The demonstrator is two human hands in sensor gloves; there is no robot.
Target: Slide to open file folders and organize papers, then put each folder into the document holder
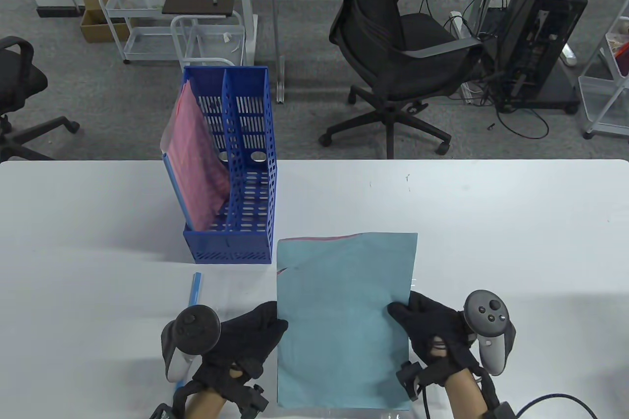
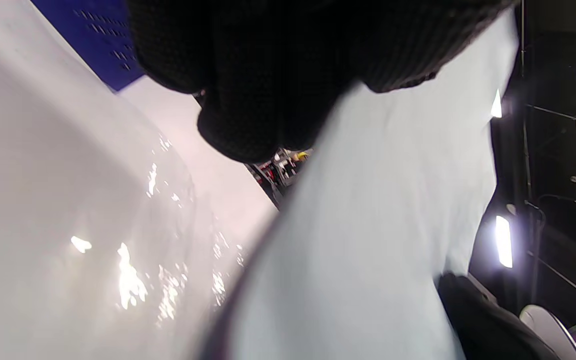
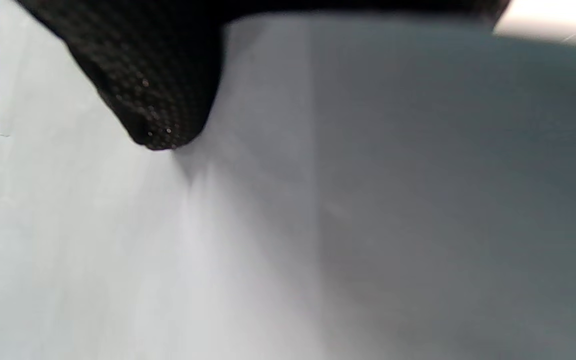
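Both hands are on the blue-green folder (image 1: 344, 321), which sits at the near middle of the white bench (image 1: 491, 222). The left hand (image 1: 245, 340) grips its left edge, fingers curled round it; the left wrist view shows the sheet lifted clear of the bench there. The right hand (image 1: 432, 335) pinches the right edge, thumb laid on top. A thin red line runs along the folder's far edge. Just beyond the far left corner stands the blue document holder (image 1: 245, 242), and a pink folder (image 1: 196, 163) leans in its left compartment. A light blue slide bar (image 1: 195, 289) lies on the bench left of the folder, near the left hand.
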